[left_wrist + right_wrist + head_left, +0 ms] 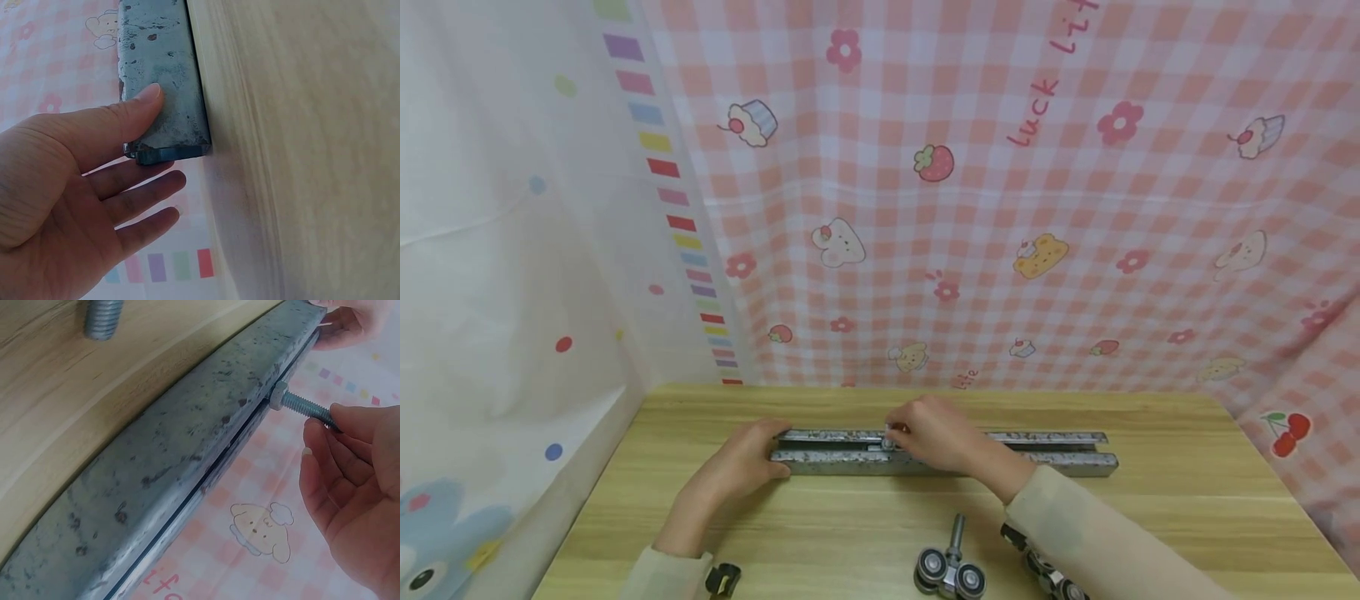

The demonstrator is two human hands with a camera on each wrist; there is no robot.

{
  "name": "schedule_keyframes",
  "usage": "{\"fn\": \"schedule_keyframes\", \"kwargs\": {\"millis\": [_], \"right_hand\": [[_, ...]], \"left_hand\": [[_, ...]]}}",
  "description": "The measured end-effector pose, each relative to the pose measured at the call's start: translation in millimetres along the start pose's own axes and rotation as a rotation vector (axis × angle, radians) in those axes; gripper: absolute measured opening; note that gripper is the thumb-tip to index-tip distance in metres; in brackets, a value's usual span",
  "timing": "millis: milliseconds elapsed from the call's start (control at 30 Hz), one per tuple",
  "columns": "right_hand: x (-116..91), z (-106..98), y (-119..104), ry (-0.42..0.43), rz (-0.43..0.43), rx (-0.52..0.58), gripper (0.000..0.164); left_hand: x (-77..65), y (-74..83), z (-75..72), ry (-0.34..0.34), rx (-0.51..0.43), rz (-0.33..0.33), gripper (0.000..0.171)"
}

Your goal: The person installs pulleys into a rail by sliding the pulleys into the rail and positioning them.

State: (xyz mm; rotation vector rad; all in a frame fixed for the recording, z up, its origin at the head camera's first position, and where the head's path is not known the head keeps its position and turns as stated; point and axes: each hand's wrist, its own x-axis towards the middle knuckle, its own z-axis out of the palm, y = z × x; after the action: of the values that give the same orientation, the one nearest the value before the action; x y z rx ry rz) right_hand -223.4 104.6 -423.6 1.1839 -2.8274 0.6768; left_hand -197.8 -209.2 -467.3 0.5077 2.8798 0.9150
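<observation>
A long grey metal channel rail (pixel 1067 465) with a speckled, worn surface lies across the wooden table, its slot facing up. My left hand (pixel 745 458) grips the rail's left end. The left wrist view shows the thumb (pixel 145 106) pressed on its side, the other fingers partly hidden behind its end. From the slot sticks a threaded bolt (pixel 303 406) with a nut at its base. My right hand (pixel 936 433) pinches this bolt near its free end between thumb and fingers. Whatever the bolt joins inside the rail is hidden.
Nearer the front edge, a roller hanger (pixel 951 571) with black-and-silver wheels lies with its bolt pointing away. Partly under the right sleeve is another metal piece with dark wheels (pixel 1048 575). A small black clip-like thing (pixel 722 577) is beside the left cuff. Checked cloth (pixel 880 317) hangs behind the table.
</observation>
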Motion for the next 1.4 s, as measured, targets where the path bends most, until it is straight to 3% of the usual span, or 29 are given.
{"fn": "schedule_keyframes", "kwargs": {"millis": [1400], "right_hand": [[44,19,-34,-0.057,-0.046,-0.039,0.014]], "left_hand": [[0.9,0.3,0.4,0.003,-0.004,0.013,0.059]]}}
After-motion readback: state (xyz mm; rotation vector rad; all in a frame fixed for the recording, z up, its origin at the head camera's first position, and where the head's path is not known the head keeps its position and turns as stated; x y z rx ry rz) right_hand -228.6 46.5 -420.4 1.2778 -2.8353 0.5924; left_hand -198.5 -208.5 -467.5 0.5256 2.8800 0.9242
